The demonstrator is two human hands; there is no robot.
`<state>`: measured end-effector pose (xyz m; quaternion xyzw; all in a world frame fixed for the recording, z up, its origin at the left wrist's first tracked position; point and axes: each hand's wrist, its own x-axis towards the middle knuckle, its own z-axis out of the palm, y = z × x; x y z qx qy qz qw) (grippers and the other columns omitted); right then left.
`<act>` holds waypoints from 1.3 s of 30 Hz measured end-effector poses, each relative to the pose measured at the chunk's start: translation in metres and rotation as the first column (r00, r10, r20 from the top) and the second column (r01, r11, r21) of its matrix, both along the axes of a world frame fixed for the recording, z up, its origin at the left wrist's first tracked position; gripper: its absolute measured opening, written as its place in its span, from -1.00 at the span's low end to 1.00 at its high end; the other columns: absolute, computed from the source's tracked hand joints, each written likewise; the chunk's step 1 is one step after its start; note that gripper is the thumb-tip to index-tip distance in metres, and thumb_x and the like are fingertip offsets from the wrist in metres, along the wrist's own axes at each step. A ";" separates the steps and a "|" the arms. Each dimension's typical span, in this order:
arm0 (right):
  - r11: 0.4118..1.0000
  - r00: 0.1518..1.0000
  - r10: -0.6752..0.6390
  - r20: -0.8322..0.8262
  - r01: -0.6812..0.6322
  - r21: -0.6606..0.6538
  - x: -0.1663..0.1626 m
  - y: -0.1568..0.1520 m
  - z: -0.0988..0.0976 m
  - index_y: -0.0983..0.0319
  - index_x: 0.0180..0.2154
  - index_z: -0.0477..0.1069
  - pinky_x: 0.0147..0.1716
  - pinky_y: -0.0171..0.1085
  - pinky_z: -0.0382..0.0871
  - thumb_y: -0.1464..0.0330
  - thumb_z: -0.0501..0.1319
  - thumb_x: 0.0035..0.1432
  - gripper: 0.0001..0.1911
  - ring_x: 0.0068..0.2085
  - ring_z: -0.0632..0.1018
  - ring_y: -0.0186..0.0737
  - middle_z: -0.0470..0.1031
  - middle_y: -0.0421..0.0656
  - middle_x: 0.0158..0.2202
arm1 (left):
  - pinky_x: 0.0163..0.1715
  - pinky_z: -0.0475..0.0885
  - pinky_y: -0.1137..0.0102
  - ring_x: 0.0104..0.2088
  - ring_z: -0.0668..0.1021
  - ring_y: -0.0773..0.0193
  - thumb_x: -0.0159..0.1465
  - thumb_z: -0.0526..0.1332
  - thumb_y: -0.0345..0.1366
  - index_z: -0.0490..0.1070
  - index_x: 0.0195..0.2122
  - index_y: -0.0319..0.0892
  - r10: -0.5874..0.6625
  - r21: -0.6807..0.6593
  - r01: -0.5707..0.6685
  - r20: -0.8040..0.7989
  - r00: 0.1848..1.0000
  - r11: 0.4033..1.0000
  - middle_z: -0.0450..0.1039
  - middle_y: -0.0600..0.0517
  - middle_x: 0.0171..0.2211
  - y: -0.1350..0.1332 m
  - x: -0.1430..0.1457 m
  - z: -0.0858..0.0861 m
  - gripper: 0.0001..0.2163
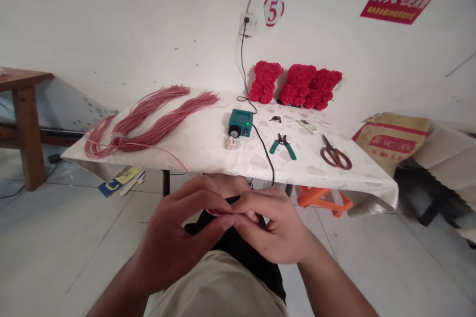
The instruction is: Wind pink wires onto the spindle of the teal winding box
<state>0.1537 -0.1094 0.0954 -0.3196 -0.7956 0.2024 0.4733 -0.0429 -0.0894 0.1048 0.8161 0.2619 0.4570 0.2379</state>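
My left hand (186, 223) and my right hand (269, 223) meet above my lap, thumbs and forefingers pinched tip to tip. A single thin pink wire (169, 151) runs from the bundle over the table's front edge and passes behind my left hand toward the pinch; the fingers hide its end. The bundle of pink wires (148, 129), bound near its left part, lies across the table's left side. Beyond my hands sits a small teal powered device (240, 123) with a black knob, a green light or button and a copper-coloured piece at its front.
Green-handled wire strippers (283, 147), brown-handled scissors (334, 153) and a small black item (275, 119) lie on the table (208, 153). Red fluffy figures (293, 84) stand against the wall. A black cord (264, 146) crosses the tabletop. An orange stool (325, 199) is underneath.
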 end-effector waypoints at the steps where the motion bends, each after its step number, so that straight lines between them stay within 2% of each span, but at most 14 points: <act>1: 1.000 1.000 -0.003 0.010 0.002 0.010 -0.001 -0.001 -0.001 0.29 -0.38 0.47 -0.53 -0.38 0.08 0.51 0.22 0.21 -0.89 -0.56 0.20 -0.48 0.13 -0.35 -0.59 | -0.33 0.41 0.58 -0.35 0.52 0.47 0.29 0.27 -0.49 0.46 -0.31 -0.13 0.011 0.005 -0.011 -0.030 0.999 1.000 0.45 0.15 -0.36 0.000 -0.001 0.001 -0.89; 4: 0.999 1.000 -0.003 0.031 0.002 0.037 -0.005 -0.003 -0.004 0.27 -0.40 0.41 -0.52 -0.37 0.06 0.52 0.20 0.17 -0.90 -0.56 0.18 -0.47 0.13 -0.36 -0.59 | -0.37 0.37 0.53 -0.40 0.48 0.45 0.32 0.22 -0.46 0.42 -0.33 -0.14 0.032 0.003 -0.032 -0.130 0.991 0.999 0.43 0.15 -0.40 0.000 -0.006 0.000 -0.89; 8: 0.997 1.000 0.001 0.029 -0.003 0.074 -0.008 -0.002 -0.007 0.23 -0.45 0.29 -0.51 -0.37 0.04 0.56 0.17 0.08 -0.85 -0.55 0.16 -0.45 0.12 -0.36 -0.59 | -0.36 0.36 0.51 -0.38 0.50 0.43 0.37 0.18 -0.44 0.42 -0.23 -0.10 0.015 0.005 -0.014 -0.229 0.973 1.000 0.46 0.17 -0.40 -0.002 -0.010 -0.002 -0.90; 13: 0.998 0.998 -0.020 0.058 0.017 0.057 -0.009 -0.003 -0.009 0.22 -0.42 0.33 -0.51 -0.40 0.09 0.55 0.13 0.12 -0.86 -0.55 0.21 -0.45 0.11 -0.35 -0.59 | -0.14 0.40 0.42 -0.12 0.58 0.32 0.41 0.12 -0.43 0.36 0.05 0.00 -0.027 0.034 0.042 -0.349 0.937 0.999 0.58 0.13 -0.10 -0.005 -0.014 -0.001 -0.75; 15: 0.999 0.996 -0.041 0.080 0.038 0.039 -0.009 -0.003 -0.011 0.22 -0.41 0.36 -0.52 -0.42 0.12 0.54 0.13 0.16 -0.86 -0.56 0.23 -0.46 0.10 -0.35 -0.59 | -0.10 0.40 0.39 -0.09 0.57 0.28 0.41 0.12 -0.42 0.35 0.08 0.01 -0.041 0.012 0.050 -0.391 0.920 0.999 0.56 0.12 -0.07 -0.003 -0.016 -0.003 -0.73; 18: 0.995 0.988 -0.101 0.118 0.100 0.016 -0.009 -0.002 -0.013 0.22 -0.42 0.38 -0.56 -0.42 0.13 0.50 0.15 0.20 -0.84 -0.58 0.24 -0.46 0.12 -0.35 -0.61 | -0.18 0.36 0.35 -0.18 0.53 0.25 0.40 0.13 -0.39 0.42 -0.01 -0.02 -0.042 -0.005 0.044 -0.435 0.900 0.999 0.53 0.10 -0.18 0.002 -0.019 -0.007 -0.81; 23: 0.985 0.972 -0.165 0.169 0.171 -0.024 -0.014 0.004 -0.017 0.22 -0.45 0.44 -0.61 -0.43 0.18 0.43 0.16 0.25 -0.79 -0.61 0.31 -0.43 0.22 -0.32 -0.64 | -0.28 0.29 0.34 -0.32 0.49 0.29 0.40 0.16 -0.34 0.45 -0.25 -0.14 -0.034 0.055 0.060 -0.387 0.922 0.997 0.49 0.08 -0.30 0.014 -0.024 -0.014 -0.90; 26: 0.984 0.965 -0.166 0.202 0.175 -0.031 -0.018 0.008 -0.021 0.21 -0.47 0.43 -0.61 -0.44 0.20 0.41 0.15 0.25 -0.77 -0.61 0.33 -0.41 0.26 -0.31 -0.64 | -0.30 0.30 0.36 -0.34 0.49 0.29 0.37 0.23 -0.32 0.46 -0.28 -0.15 -0.061 0.035 0.080 -0.371 0.926 0.996 0.48 0.10 -0.34 0.020 -0.025 -0.019 -0.92; 30: 0.982 0.963 -0.164 0.213 0.181 -0.060 -0.020 0.010 -0.031 0.21 -0.51 0.36 -0.62 -0.46 0.19 0.42 0.17 0.23 -0.76 -0.62 0.30 -0.43 0.25 -0.33 -0.65 | -0.33 0.30 0.37 -0.35 0.48 0.30 0.40 0.19 -0.31 0.43 -0.32 -0.16 -0.072 0.059 0.105 -0.408 0.910 0.993 0.44 0.10 -0.38 0.025 -0.026 -0.027 -0.87; 36: 0.968 0.982 -0.134 0.133 0.159 -0.196 -0.015 0.000 -0.047 0.22 -0.52 0.32 -0.60 -0.47 0.16 0.43 0.14 0.24 -0.74 -0.60 0.26 -0.45 0.21 -0.33 -0.63 | -0.32 0.31 0.39 -0.34 0.48 0.32 0.41 0.18 -0.31 0.43 -0.33 -0.16 -0.126 0.018 0.151 -0.458 0.880 0.988 0.44 0.12 -0.39 0.021 -0.021 -0.029 -0.85; 39: 0.955 0.987 -0.143 0.071 0.156 -0.251 -0.013 -0.008 -0.049 0.24 -0.51 0.34 -0.57 -0.47 0.16 0.44 0.14 0.23 -0.76 -0.57 0.26 -0.45 0.20 -0.32 -0.62 | -0.33 0.28 0.38 -0.35 0.46 0.31 0.43 0.14 -0.35 0.40 -0.34 -0.17 -0.110 0.053 0.154 -0.477 0.872 0.987 0.44 0.11 -0.39 0.016 -0.017 -0.027 -0.83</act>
